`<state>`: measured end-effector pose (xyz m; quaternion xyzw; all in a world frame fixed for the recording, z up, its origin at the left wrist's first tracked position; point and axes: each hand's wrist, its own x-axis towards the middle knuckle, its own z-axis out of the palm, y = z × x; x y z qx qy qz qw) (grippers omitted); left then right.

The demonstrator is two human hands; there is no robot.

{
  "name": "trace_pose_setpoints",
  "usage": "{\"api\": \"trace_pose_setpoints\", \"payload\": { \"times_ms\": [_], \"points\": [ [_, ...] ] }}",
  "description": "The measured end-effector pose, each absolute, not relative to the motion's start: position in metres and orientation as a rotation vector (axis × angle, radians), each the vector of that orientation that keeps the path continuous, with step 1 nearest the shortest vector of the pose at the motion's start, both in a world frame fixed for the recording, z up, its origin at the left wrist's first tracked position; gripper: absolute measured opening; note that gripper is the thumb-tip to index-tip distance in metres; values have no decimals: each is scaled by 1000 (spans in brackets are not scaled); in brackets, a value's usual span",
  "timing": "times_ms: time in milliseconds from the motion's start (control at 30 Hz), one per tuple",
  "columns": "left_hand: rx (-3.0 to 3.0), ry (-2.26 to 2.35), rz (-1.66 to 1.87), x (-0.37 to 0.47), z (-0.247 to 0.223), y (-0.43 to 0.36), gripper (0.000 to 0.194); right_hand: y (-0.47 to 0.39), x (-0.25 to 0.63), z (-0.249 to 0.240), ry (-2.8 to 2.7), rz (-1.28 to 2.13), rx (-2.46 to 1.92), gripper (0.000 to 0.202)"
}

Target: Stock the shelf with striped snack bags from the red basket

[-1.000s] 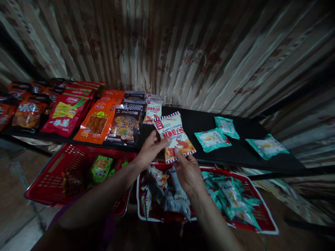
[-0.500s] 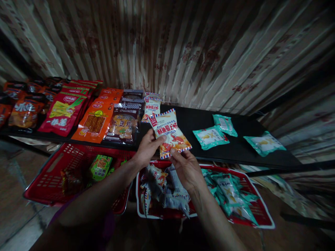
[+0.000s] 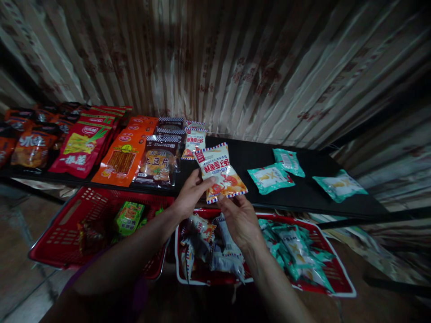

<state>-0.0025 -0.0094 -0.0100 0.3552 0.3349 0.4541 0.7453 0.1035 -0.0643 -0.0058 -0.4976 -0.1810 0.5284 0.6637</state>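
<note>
1. Fingers (image 3: 206, 183) of left hand (image 3: 188, 197) pinch white snack bag (image 3: 218, 167) at its lower left edge, thumb on front.
2. Right hand (image 3: 240, 220): thumb presses bag's bottom edge, other fingers behind, mostly hidden.
3. Bag is held tilted, printed face up, bottom edge near front edge of black shelf (image 3: 310, 197); contact with shelf: can't tell.
4. Its upper left corner overlaps a similar white bag (image 3: 195, 141) in view; touching or not, can't tell.
5. Left side tight: brown bags (image 3: 156, 163) just beside that bag.
6. Right side: strip of shelf surface before teal bags (image 3: 271, 178).
7. Below front edge: red basket (image 3: 346, 278), under right forearm.
</note>
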Motion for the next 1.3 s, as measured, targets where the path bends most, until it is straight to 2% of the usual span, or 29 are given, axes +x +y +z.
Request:
{"api": "trace_pose_setpoints", "payload": {
  "times_ms": [267,667,1300],
  "points": [
    [906,678,863,0,-16,-12,63,-62,111,-7,-435,1136,-1081,33],
    [932,683,922,0,-22,-9,65,-62,119,-2,-277,1093,-1110,27],
    [984,707,909,-3,-22,-6,59,-61,130,-7,-472,1163,-1167,28]
  ]
}}
